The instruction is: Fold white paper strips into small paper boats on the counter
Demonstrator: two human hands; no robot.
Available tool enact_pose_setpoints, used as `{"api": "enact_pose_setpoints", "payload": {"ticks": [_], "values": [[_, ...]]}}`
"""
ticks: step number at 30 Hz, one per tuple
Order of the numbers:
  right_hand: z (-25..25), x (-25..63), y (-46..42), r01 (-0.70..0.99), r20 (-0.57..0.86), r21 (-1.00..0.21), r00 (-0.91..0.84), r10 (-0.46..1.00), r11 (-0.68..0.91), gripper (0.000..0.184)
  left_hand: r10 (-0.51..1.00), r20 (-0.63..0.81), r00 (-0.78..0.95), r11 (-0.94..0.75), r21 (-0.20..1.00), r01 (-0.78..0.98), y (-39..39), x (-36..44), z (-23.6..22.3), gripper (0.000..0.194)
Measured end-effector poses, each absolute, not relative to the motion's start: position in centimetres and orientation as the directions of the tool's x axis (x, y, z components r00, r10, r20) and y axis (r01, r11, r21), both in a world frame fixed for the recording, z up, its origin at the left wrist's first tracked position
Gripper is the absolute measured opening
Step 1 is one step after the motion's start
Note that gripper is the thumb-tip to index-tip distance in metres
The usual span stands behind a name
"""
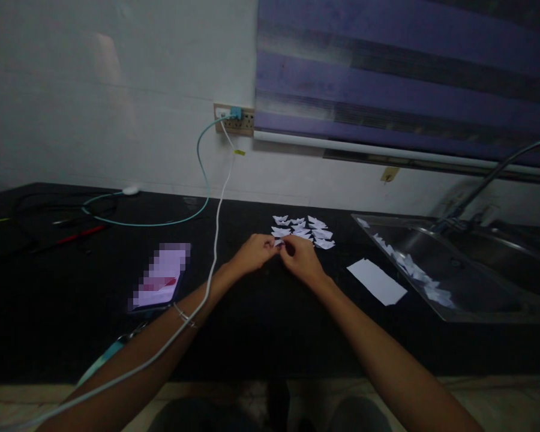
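Note:
My left hand [255, 252] and my right hand [300, 257] meet over the black countertop, thumbs and fingertips pinched together. Between them is a small piece of folded white paper [278, 242], largely covered by the fingers. Just beyond my hands stand several folded white paper boats [318, 233] in loose rows. My right hand is close to the nearest of these and hides part of the group. To the right of it lies a flat stack of white paper [377, 281].
A steel sink [468, 279] with a curved faucet [490, 174] is on the right; more folded paper [416, 270] lines its left rim. A phone [162, 276] lies left. A white cable [216, 222] crosses my left forearm from the wall socket [240, 123].

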State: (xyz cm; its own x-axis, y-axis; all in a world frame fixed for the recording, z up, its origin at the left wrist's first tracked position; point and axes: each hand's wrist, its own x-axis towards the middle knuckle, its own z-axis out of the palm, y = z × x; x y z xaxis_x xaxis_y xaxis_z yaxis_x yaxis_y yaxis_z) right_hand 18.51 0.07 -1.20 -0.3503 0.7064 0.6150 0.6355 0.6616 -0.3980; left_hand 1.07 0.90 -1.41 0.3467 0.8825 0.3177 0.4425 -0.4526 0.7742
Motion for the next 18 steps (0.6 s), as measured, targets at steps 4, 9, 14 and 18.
{"api": "enact_pose_setpoints", "payload": {"ticks": [4,9,14,18], "values": [[-1.20,18.76,0.27,0.598,0.659,-0.414,-0.323,0.679,0.686,0.019,0.873,0.276,0.403,-0.393,0.886,0.245,0.71,1.13,-1.02,0.039],[-0.73,18.70,-0.28,0.559,0.698,-0.435,-0.286,0.657,0.706,0.024,0.888,0.206,0.412,-0.310,0.929,0.204,0.66,1.53,-0.46,0.061],[-0.78,18.61,-0.43,0.510,0.733,-0.440,-0.270,0.624,0.739,0.026,0.840,0.157,0.519,-0.270,0.951,0.148,1.10,1.47,-0.77,0.067],[-0.80,18.49,-0.45,0.451,0.744,-0.462,-0.271,0.610,0.764,0.029,0.827,0.158,0.539,-0.258,0.959,0.116,0.75,1.09,-0.44,0.058]]}}
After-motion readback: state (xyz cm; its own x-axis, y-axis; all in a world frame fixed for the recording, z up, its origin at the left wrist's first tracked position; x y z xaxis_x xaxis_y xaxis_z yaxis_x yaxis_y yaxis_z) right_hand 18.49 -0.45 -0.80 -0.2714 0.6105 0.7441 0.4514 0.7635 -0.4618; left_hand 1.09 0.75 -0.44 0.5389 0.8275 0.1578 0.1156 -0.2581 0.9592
